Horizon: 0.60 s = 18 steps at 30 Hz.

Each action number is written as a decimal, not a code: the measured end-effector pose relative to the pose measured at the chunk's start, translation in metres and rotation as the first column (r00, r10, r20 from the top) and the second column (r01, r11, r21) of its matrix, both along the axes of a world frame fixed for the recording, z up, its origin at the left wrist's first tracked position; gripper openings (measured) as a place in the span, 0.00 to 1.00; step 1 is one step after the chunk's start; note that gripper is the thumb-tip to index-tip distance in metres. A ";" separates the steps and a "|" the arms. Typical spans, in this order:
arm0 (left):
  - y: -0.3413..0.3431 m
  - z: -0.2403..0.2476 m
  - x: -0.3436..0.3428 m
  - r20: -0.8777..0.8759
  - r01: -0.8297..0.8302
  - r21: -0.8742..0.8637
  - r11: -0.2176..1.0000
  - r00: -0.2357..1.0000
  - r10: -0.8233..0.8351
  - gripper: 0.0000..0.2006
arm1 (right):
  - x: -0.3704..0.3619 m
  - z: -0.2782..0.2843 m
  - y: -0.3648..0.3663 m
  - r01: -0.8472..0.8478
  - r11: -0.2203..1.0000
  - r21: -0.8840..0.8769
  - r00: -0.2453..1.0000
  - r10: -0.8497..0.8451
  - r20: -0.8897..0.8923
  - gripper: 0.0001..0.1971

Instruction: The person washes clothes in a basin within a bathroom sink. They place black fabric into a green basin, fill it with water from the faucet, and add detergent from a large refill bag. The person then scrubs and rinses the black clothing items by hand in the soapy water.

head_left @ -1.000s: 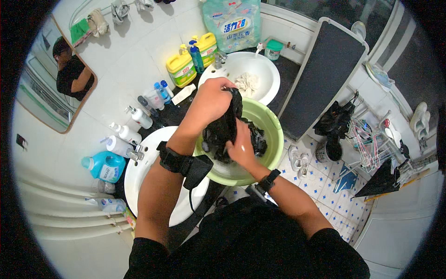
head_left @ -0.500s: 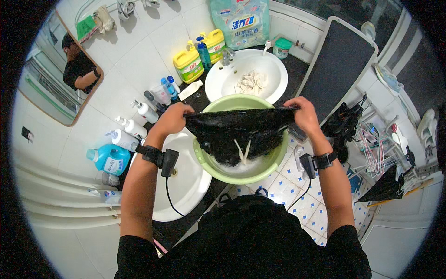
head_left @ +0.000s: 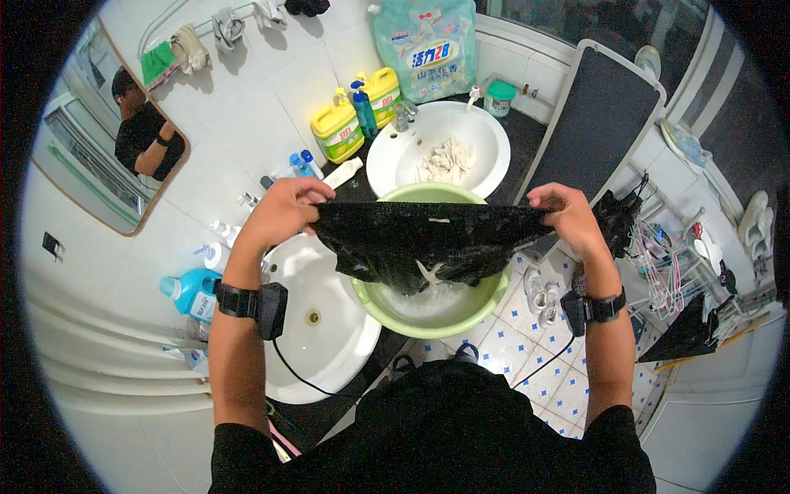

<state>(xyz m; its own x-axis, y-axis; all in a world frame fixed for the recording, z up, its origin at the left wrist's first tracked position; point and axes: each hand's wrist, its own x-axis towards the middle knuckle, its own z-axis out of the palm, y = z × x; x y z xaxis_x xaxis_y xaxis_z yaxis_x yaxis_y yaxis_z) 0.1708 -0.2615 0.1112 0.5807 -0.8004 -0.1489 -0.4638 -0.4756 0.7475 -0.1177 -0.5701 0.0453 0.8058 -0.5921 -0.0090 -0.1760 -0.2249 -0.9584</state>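
Note:
Wet black shorts (head_left: 383,239) with a pale drawstring hang stretched by the waistband between my two hands. My left hand (head_left: 288,210) pinches the left end of the waistband, and the right end is gripped by my right hand (head_left: 569,216). Below the cloth stands a light green basin (head_left: 366,306) holding foamy water. The shorts cover much of the basin's opening, and their lower edge hangs over the water. Each wrist carries a black strap with a small box and a cable.
White sinks stand left of the basin (head_left: 317,362) and behind it (head_left: 383,160); the rear one holds wet whitish cloth (head_left: 448,159). Yellow jugs (head_left: 337,133), a detergent bag (head_left: 428,53) and a blue bottle (head_left: 193,295) line the wall. A dark board (head_left: 588,115) leans right, near hangers (head_left: 671,267).
My hands have moved apart, pulling the waistband wider and tauter. The drawstring ends, hanging in a V before, now bunch together. My view has shifted slightly.

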 end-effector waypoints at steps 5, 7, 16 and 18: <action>-0.019 -0.086 0.008 0.052 -0.135 -0.115 0.984 0.989 0.142 0.13 | 0.028 -0.020 0.027 -0.080 0.996 0.032 0.947 0.086 -0.310 0.17; -0.022 -0.132 0.008 0.140 -0.026 0.011 1.000 0.990 0.024 0.13 | 0.027 -0.067 0.012 -0.205 0.967 -0.153 0.920 0.137 -0.367 0.16; 0.031 -0.208 -0.020 0.372 0.182 -0.245 0.952 0.925 -0.082 0.22 | -0.008 -0.155 -0.013 -0.316 0.918 -0.239 0.931 0.251 -0.264 0.19; 0.034 -0.208 -0.028 0.516 0.298 -0.366 0.882 0.853 -0.074 0.23 | -0.018 -0.171 -0.012 -0.246 0.847 -0.472 0.967 0.180 -0.181 0.20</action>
